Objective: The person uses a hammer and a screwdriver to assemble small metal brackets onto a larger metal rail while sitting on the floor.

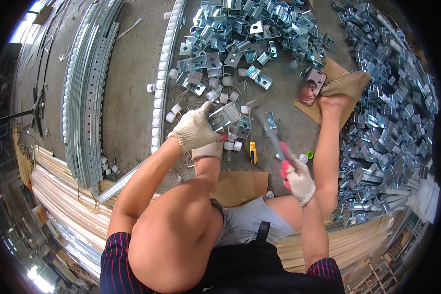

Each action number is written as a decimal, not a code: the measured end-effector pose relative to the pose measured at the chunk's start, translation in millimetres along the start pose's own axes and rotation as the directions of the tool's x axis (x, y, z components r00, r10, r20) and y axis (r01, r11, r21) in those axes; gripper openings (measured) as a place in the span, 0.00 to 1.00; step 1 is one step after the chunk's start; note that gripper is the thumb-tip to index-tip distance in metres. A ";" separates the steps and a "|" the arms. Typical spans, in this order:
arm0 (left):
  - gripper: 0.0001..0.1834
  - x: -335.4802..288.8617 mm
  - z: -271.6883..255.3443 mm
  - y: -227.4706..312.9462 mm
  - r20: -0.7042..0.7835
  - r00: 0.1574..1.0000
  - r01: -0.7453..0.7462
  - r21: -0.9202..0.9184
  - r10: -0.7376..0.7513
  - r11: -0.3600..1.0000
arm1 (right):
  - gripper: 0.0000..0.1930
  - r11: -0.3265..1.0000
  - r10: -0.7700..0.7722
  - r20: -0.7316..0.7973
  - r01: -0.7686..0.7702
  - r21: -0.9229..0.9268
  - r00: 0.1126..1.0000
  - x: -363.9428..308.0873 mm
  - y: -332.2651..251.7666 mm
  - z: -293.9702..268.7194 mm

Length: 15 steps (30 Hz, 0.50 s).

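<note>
First, at upper left, one bundle of metal rails [89, 103] lies left of one roller-lined rail [165, 63]. Left of centre, the gloved left hand [195, 130] extends from the lower left, wrist angled upward, fingers curled around one metal bracket [225, 116], its long axis slanting toward the upper right. One yellow screwdriver [253, 153] lies at centre, shaft upward. Right of it, the gloved right hand [299, 181] closes fully on one blurred hammer-like tool [273, 139] slanting up-left. One phone [313, 86] sits upper right, before uncountable heaped brackets [377, 117].
</note>
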<state>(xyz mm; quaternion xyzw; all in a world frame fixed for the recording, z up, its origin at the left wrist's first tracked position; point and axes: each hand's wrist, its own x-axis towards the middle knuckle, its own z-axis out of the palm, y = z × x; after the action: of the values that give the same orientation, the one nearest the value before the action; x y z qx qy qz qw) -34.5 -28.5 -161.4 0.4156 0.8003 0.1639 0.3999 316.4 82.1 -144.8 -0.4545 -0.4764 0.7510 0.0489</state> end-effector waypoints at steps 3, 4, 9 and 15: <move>0.45 7.5 -3.4 4.0 -0.003 0.999 -0.048 0.027 0.048 0.998 | 0.29 0.995 -0.080 -0.177 0.090 0.050 0.981 1.6 4.0 -8.9; 0.45 9.9 -6.0 12.0 0.017 0.999 -0.039 0.017 0.039 0.999 | 0.31 0.998 -0.046 -0.148 0.038 -0.051 0.988 0.9 0.4 -1.8; 0.43 8.2 11.0 -0.7 -0.072 0.991 -0.118 -0.052 0.114 0.992 | 0.35 0.951 -0.072 0.030 0.078 -0.298 0.997 -4.9 -8.3 12.5; 0.44 13.3 4.9 14.5 0.034 0.998 -0.050 0.005 0.050 0.999 | 0.34 0.982 0.076 0.098 -0.058 -0.178 0.992 -13.2 -19.3 33.8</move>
<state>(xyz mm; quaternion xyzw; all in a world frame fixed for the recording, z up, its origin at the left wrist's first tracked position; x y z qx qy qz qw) -27.4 -9.5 -162.5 0.4394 0.7833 0.1646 0.4078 292.5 63.1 -117.2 -0.4330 -0.5268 0.7303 -0.0415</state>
